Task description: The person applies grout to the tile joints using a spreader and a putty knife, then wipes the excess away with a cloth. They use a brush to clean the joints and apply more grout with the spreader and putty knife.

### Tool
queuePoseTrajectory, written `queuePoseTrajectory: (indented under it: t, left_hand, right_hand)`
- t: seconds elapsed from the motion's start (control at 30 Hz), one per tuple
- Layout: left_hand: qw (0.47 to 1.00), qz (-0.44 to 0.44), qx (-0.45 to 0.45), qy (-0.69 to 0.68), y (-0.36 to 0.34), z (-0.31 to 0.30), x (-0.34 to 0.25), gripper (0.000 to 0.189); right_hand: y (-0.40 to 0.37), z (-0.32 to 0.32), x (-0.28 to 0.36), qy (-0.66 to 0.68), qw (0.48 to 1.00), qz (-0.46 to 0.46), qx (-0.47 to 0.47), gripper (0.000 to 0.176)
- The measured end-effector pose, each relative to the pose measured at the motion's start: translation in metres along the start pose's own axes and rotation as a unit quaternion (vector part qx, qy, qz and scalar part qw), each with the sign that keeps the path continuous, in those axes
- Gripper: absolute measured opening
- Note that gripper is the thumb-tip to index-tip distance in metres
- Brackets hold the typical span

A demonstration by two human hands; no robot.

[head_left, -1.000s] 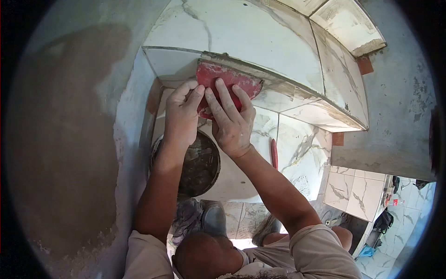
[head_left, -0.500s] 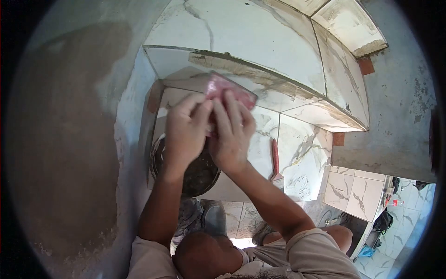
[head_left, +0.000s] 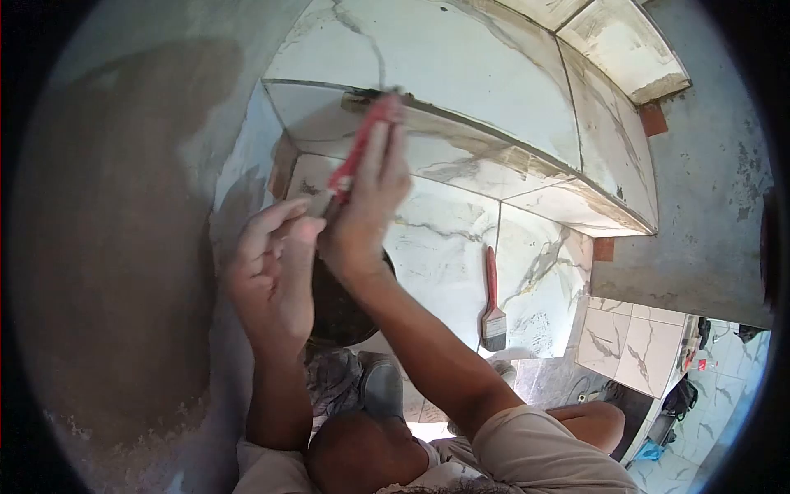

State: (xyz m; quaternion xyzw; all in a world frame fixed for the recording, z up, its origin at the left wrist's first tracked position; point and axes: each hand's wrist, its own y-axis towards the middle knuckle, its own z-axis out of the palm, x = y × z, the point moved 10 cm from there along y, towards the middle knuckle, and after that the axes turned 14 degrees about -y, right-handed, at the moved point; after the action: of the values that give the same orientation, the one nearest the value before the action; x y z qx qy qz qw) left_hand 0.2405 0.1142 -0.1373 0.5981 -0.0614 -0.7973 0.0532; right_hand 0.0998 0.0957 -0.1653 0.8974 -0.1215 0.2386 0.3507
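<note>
My right hand (head_left: 370, 206) holds a flat pinkish-red piece (head_left: 359, 152), blurred by motion, its upper end at the grout-smeared edge of the tiled step (head_left: 461, 123). Beside it, lower left, my left hand (head_left: 276, 267) has curled fingers and the thumb close to the index finger. Something pale and small shows at those fingertips, too blurred to name. Under both forearms sits a dark round container (head_left: 341, 309), partly hidden.
A paintbrush with a red handle (head_left: 492, 280) lies on the marble-pattern tiles (head_left: 444, 214). At left rises a plastered wall (head_left: 140, 247). A person's bald head (head_left: 358, 449) and shoes (head_left: 381, 387) show below. Further tiles and a dark bag (head_left: 680, 395) are at lower right.
Both hands were together on the pink piece; now my left hand has moved down and left of it. My right hand has shifted left, and the piece is turned more upright.
</note>
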Motion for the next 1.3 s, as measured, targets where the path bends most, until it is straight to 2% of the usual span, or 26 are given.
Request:
queuePoseTrajectory:
  t: [0.1, 0.23, 0.3, 0.33, 0.37, 0.4, 0.47, 0.5, 0.57, 0.63, 0.7, 0.8, 0.87, 0.93, 0.97, 1.0, 1.03, 1.07, 1.1, 1.17, 1.2, 1.23, 1.27, 1.3]
  left_hand:
    - [0.999, 0.022, -0.030, 0.024, -0.006, -0.019, -0.014, 0.022]
    - [0.995, 0.078, -0.046, 0.041, -0.008, -0.025, -0.018, 0.022]
    - [0.992, 0.105, -0.051, 0.053, -0.002, -0.012, -0.020, 0.022]
    - [0.996, 0.063, -0.068, -0.010, 0.009, -0.003, -0.009, 0.021]
    - [0.993, 0.021, -0.084, -0.074, 0.020, 0.002, 0.003, 0.021]
    - [0.993, 0.021, -0.086, -0.075, 0.031, -0.001, 0.010, 0.021]
    - [0.983, -0.127, 0.077, -0.110, 0.049, 0.024, 0.061, 0.022]
    - [0.983, -0.123, 0.077, -0.110, 0.057, 0.023, 0.069, 0.022]
    - [0.939, -0.144, 0.123, -0.289, 0.068, 0.035, 0.082, 0.020]
    - [0.929, -0.143, 0.119, -0.321, 0.079, 0.035, 0.094, 0.020]
    - [0.917, -0.145, 0.115, -0.354, 0.089, 0.036, 0.101, 0.020]
    - [0.923, -0.144, 0.123, -0.335, 0.101, 0.037, 0.111, 0.021]
    - [0.936, -0.154, 0.097, -0.301, 0.106, 0.034, 0.122, 0.024]
    - [0.950, -0.162, 0.088, -0.252, 0.107, 0.024, 0.137, 0.025]
    - [0.962, -0.167, 0.079, -0.201, 0.107, 0.020, 0.139, 0.025]
    - [0.962, -0.168, 0.079, -0.201, 0.103, 0.018, 0.138, 0.025]
    - [0.971, -0.171, 0.040, -0.163, 0.095, 0.008, 0.140, 0.022]
    - [0.977, -0.173, 0.002, -0.126, 0.088, -0.001, 0.136, 0.021]
    - [0.977, -0.173, 0.003, -0.127, 0.078, 0.002, 0.122, 0.021]
    - [0.975, -0.205, 0.040, -0.078, 0.056, 0.014, 0.103, 0.022]
    - [0.987, -0.139, 0.075, -0.035, 0.056, 0.027, 0.088, 0.022]
    - [0.985, -0.114, 0.126, -0.001, 0.051, 0.044, 0.079, 0.022]
    - [0.980, -0.089, 0.176, 0.033, 0.047, 0.066, 0.061, 0.023]
    - [0.980, -0.089, 0.175, 0.033, 0.044, 0.079, 0.057, 0.023]
  right_hand:
    - [-0.003, 0.029, 0.035, 0.024, 0.999, -0.037, 0.028, 0.074]
    - [-0.012, 0.013, 0.041, 0.080, 0.994, -0.058, 0.046, 0.067]
    - [-0.018, -0.016, 0.034, -0.047, 0.993, -0.111, 0.015, 0.058]
    - [-0.018, -0.020, 0.028, -0.046, 0.992, -0.112, 0.017, 0.058]
    - [-0.020, -0.027, 0.024, -0.095, 0.986, -0.133, -0.020, 0.054]
    - [-0.023, -0.032, 0.022, -0.145, 0.976, -0.153, -0.058, 0.051]
    - [-0.018, -0.024, 0.013, -0.152, 0.972, -0.163, -0.073, 0.050]
    - [-0.013, -0.022, 0.012, -0.158, 0.968, -0.173, -0.090, 0.048]
    - [-0.007, -0.016, 0.009, -0.183, 0.962, -0.178, -0.093, 0.049]
    - [-0.004, -0.019, 0.015, -0.205, 0.946, -0.197, -0.157, 0.048]
    - [-0.002, -0.011, 0.011, -0.203, 0.947, -0.195, -0.152, 0.049]
    - [0.004, 0.003, 0.005, -0.214, 0.947, -0.194, -0.137, 0.049]
    - [0.005, 0.007, 0.004, -0.229, 0.946, -0.193, -0.127, 0.049]
    - [0.006, 0.021, 0.000, -0.220, 0.957, -0.184, -0.042, 0.056]
    - [0.004, 0.019, 0.001, -0.221, 0.957, -0.184, -0.041, 0.056]
    - [0.001, 0.021, 0.001, -0.211, 0.961, -0.180, -0.001, 0.052]
    - [-0.003, 0.023, 0.001, -0.200, 0.963, -0.176, 0.038, 0.049]
    - [-0.008, 0.018, 0.006, -0.179, 0.967, -0.174, 0.043, 0.050]
    - [-0.012, 0.009, 0.009, -0.181, 0.967, -0.174, 0.044, 0.050]
    - [-0.017, -0.009, 0.006, -0.136, 0.980, -0.129, 0.069, 0.051]
    - [-0.020, -0.020, 0.003, -0.129, 0.982, -0.122, 0.069, 0.053]
    - [-0.020, -0.023, 0.000, -0.131, 0.982, -0.122, 0.069, 0.053]
    - [-0.017, -0.040, -0.009, -0.135, 0.988, -0.075, 0.004, 0.053]
    - [-0.016, -0.056, -0.018, -0.137, 0.988, -0.029, -0.062, 0.053]
